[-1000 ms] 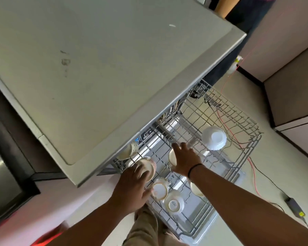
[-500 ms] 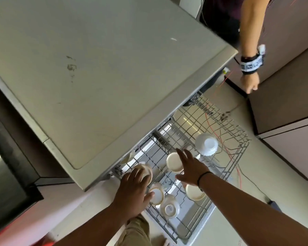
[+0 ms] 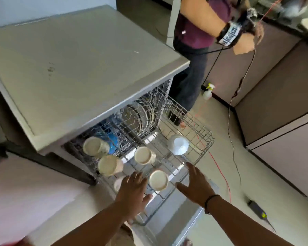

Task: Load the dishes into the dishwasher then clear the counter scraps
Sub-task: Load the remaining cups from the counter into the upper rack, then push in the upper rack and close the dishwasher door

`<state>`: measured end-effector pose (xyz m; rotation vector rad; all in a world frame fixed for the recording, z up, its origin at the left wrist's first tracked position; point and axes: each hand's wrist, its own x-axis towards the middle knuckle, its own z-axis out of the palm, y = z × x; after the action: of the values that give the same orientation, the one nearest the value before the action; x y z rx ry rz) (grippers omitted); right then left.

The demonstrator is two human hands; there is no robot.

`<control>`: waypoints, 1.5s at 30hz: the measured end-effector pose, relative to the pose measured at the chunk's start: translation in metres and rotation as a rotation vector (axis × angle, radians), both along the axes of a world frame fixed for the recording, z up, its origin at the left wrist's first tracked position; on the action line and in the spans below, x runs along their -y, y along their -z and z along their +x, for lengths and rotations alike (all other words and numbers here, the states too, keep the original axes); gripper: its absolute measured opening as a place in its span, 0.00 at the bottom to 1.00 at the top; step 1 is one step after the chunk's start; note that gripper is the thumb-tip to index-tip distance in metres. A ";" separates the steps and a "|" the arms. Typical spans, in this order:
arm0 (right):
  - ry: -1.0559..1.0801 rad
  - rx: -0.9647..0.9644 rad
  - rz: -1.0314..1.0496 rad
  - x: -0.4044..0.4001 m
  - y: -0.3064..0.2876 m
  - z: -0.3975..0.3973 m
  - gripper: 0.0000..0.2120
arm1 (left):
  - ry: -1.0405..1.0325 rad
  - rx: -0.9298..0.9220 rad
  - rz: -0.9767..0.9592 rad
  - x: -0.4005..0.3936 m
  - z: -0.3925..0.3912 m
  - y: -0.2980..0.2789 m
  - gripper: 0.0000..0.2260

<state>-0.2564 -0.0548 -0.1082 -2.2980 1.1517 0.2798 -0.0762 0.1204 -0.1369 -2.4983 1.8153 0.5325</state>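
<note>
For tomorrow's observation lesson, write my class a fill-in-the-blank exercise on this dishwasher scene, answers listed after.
1. The upper rack is pulled ____ of the dishwasher.
2. The scalloped bowl in the rack is ____ in colour.
3. The left hand and right hand both hold ____.
4. A spray bottle stands on the ____.

Missing words: out; white; nothing; floor

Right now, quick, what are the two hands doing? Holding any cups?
Left hand: open, fingers spread over the upper rack, holding nothing.
Right hand: open, fingers spread over the rack's front, holding nothing.
</note>
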 end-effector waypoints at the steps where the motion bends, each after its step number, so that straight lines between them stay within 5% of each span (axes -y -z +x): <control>1: -0.006 0.031 0.029 0.003 0.000 -0.017 0.45 | -0.032 -0.016 0.000 0.000 -0.021 -0.002 0.25; 8: -0.202 0.014 0.075 0.031 -0.023 -0.095 0.42 | -0.279 -0.123 -0.018 -0.011 -0.139 -0.012 0.25; 14: -0.273 -0.060 0.111 0.033 -0.025 -0.114 0.41 | -0.620 -0.155 -0.004 -0.049 -0.163 -0.033 0.34; 24: -0.254 -0.211 0.227 0.023 -0.004 -0.141 0.38 | -1.385 -1.004 -0.106 -0.108 -0.200 -0.027 0.14; 27: -0.188 -0.187 0.261 0.030 0.001 -0.142 0.36 | -1.583 -1.248 -0.156 -0.127 -0.220 -0.016 0.17; 31: -0.074 -0.132 0.394 0.052 0.001 -0.127 0.32 | -1.793 -1.342 -0.276 -0.122 -0.225 -0.003 0.28; 34: 0.035 -0.064 0.514 0.077 0.005 -0.106 0.41 | -1.918 -1.414 -0.442 -0.091 -0.226 0.004 0.27; 40: 0.721 0.194 1.147 0.138 0.035 -0.069 0.30 | -2.185 -1.634 -0.824 -0.004 -0.214 0.030 0.23; 45: 0.895 0.423 1.474 0.165 0.085 -0.055 0.30 | -2.203 -1.812 -1.201 0.061 -0.203 0.063 0.30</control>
<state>-0.3109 -0.2199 -0.1931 -0.4531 1.0280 0.1607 -0.2794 0.0598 -0.1999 0.7225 1.0538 -0.5396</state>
